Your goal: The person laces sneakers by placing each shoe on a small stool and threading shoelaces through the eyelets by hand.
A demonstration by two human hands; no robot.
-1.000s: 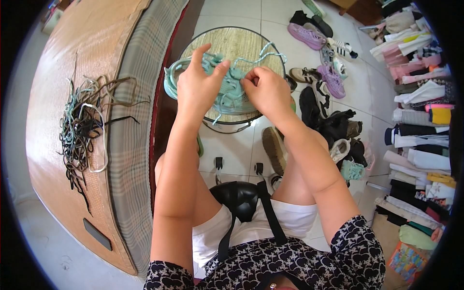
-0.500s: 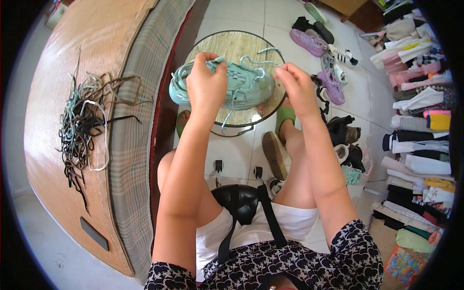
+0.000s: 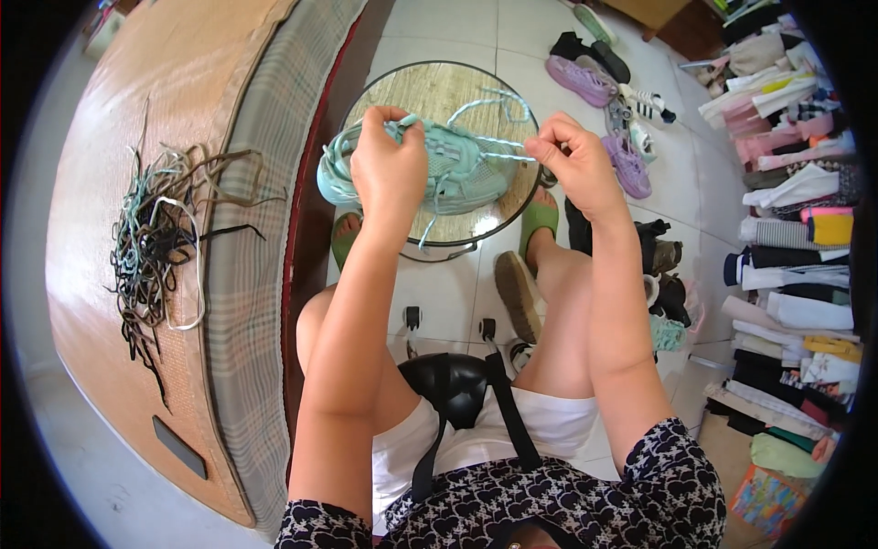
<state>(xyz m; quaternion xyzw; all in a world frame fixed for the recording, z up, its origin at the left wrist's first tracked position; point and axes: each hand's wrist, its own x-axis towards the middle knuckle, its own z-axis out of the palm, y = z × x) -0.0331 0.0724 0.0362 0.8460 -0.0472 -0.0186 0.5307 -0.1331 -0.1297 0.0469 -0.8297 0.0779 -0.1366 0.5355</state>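
Head view, one entry. Mint-green sneaker (image 3: 448, 169): lies on its side on the round glass-topped table (image 3: 430, 87), between the person's knees. Left hand (image 3: 389, 169): forearm stretched forward, fingers curled shut over the sneaker's upper, clamping it to the tabletop. Right hand (image 3: 572, 165): raised to the right of the shoe, wrist bent, fingertips pinched closed on a pale green lace (image 3: 498, 146) drawn taut from the eyelets. Heap of loose laces (image 3: 155, 247): dark and pale, on the woven mat to the left. Pairs of shoes (image 3: 599, 78): on the tiled floor beyond the table. Folded clothes (image 3: 791, 210): stacked along the right edge.
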